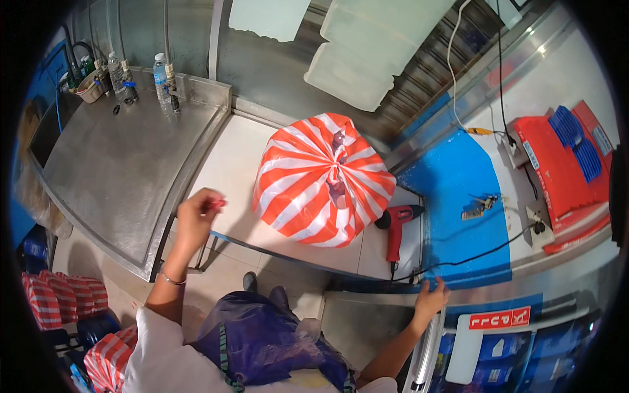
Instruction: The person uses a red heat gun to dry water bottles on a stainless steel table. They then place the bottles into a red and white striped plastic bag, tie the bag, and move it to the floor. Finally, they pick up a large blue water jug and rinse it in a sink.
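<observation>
A large red-and-white striped plastic bag point(288, 190), bulging full, sits on the white tabletop point(209, 164) with its top gathered and knotted. To the left of the bag and apart from it, my left hand point(195, 219) is raised with its fingers pinched on a small red scrap point(216, 205); its exact kind is too small to make out. My right hand point(430, 301) is low on the right, near the top edge of a glass-fronted cabinet, fingers apart and holding nothing. A red heat gun point(395, 239) with a black nozzle lies right of the bag.
A stainless steel counter point(137, 170) stands left, with taps, plastic bottles point(160, 78) and a small basket point(92, 86). A black cord point(458, 263) crosses the blue panel to a socket point(538, 228). More striped bags point(62, 298) lie lower left. A red box point(557, 170) is at right.
</observation>
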A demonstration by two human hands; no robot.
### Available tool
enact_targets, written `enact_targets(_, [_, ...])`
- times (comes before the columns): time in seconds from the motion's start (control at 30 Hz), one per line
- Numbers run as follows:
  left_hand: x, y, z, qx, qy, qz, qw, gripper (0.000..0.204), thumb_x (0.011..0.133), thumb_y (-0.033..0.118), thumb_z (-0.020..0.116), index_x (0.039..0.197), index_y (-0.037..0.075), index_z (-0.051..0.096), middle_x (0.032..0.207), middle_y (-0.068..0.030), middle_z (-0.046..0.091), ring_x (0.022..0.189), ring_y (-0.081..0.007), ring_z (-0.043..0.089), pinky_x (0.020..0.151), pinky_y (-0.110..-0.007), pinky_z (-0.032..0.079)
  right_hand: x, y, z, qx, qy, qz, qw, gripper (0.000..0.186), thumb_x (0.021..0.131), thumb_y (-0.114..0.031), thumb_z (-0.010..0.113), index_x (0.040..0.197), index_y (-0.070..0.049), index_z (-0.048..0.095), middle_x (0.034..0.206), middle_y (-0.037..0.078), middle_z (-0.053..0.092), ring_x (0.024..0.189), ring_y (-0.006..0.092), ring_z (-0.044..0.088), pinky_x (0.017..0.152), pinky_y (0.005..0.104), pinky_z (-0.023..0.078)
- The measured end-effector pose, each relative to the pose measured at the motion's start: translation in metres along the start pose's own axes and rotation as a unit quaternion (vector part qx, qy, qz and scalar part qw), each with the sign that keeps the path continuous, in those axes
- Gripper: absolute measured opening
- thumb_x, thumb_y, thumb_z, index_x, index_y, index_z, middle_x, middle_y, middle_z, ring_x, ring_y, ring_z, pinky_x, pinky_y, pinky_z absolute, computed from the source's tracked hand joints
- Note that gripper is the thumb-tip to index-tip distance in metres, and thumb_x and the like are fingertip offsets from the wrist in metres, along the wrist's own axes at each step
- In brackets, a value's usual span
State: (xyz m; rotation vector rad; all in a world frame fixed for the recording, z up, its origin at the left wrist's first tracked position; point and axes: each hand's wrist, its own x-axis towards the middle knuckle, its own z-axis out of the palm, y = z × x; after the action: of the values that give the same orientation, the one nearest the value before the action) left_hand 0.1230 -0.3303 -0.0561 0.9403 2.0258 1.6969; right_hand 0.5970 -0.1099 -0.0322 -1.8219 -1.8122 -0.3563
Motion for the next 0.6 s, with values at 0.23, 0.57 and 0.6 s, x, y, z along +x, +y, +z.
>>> enact_targets(0.23, [-0.049, -0.053, -0.072, 0.095, 0.044, 0.027, 0.994, 0.017, 0.077, -0.016, 0.058, 0.082, -0.002, 0.067, 0.102, -0.0122, 0.062, 0.082, -0.0164, 0.064, 0.073, -0.025, 0.052, -0.022, 0.072, 0.034, -0.226, 0.079, 0.034, 0.97, 0.021, 0.081, -0.018, 0.061, 0.099, -0.01, 0.067, 0.106, 0.013, 0.059, 0.101, 0.0351, 0.055, 0.082, 0.0513, 0.044])
enact_targets(0.57, [-0.103, -0.027, -0.107, 0.063, -0.046, 0.078, 0.994, 0.017, 0.073, -0.012, 0.066, 0.083, 0.001, 0.071, 0.09, -0.0112, 0.058, 0.076, -0.0204, 0.062, 0.063, -0.029, 0.051, -0.025, 0.082, 0.033, -0.163, -0.099, 0.112, 0.975, 0.03, 0.091, -0.031, 0.049, 0.109, -0.01, 0.062, 0.111, 0.019, 0.062, 0.101, 0.0402, 0.061, 0.08, 0.056, 0.049])
enact_targets(0.6, [-0.102, -0.029, -0.118, 0.053, -0.038, 0.085, 0.994, 0.017, 0.073, -0.012, 0.066, 0.083, 0.001, 0.071, 0.089, -0.0114, 0.058, 0.074, -0.0207, 0.061, 0.063, -0.029, 0.051, -0.029, 0.073, 0.032, -0.177, -0.12, 0.146, 0.966, 0.031, 0.091, -0.03, 0.049, 0.114, -0.012, 0.061, 0.117, 0.019, 0.059, 0.105, 0.0386, 0.06, 0.084, 0.0541, 0.049])
